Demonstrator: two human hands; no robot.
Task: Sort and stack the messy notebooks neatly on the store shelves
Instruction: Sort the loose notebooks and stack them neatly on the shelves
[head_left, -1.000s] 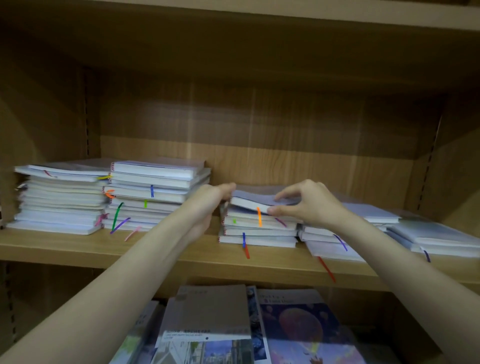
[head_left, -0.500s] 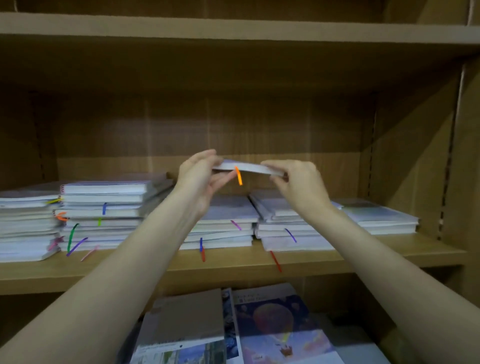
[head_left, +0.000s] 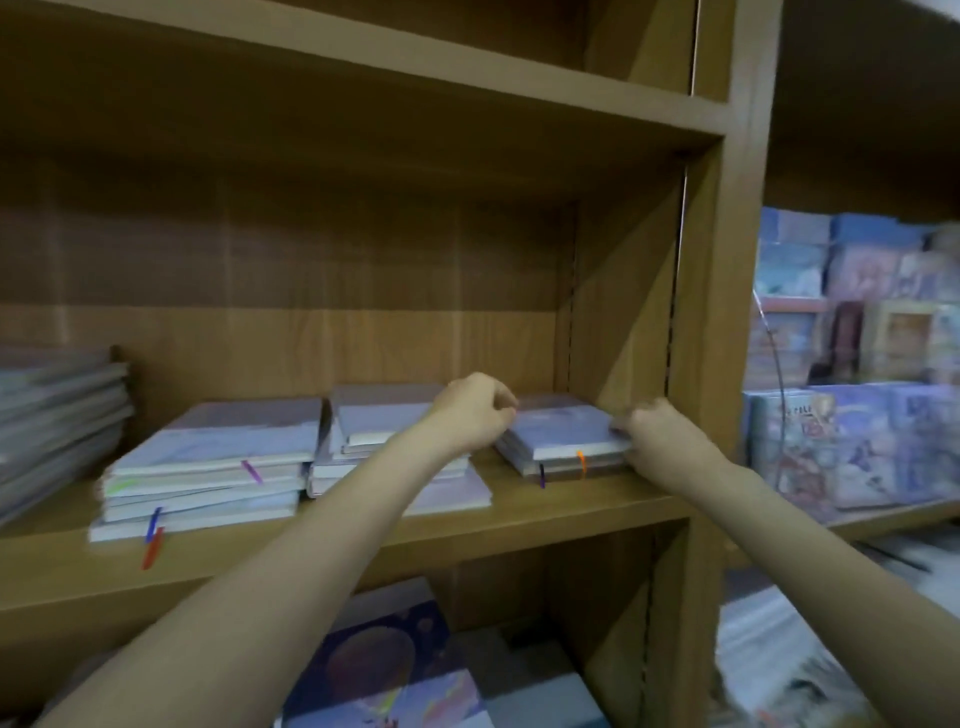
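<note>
Wooden shelf, rightmost stack: left hand and right hand pinch the top notebook by its ends. Placing step; next, probably square edges and release.

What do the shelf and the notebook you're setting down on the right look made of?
Shelf: wood or wood-look laminate, light brown with visible grain, matte. Notebook with the orange ribbon: pale paper page edges under a smooth lilac-grey cover, probably card; blur hides any sheen. Left hand and right hand grip its sides.
</note>
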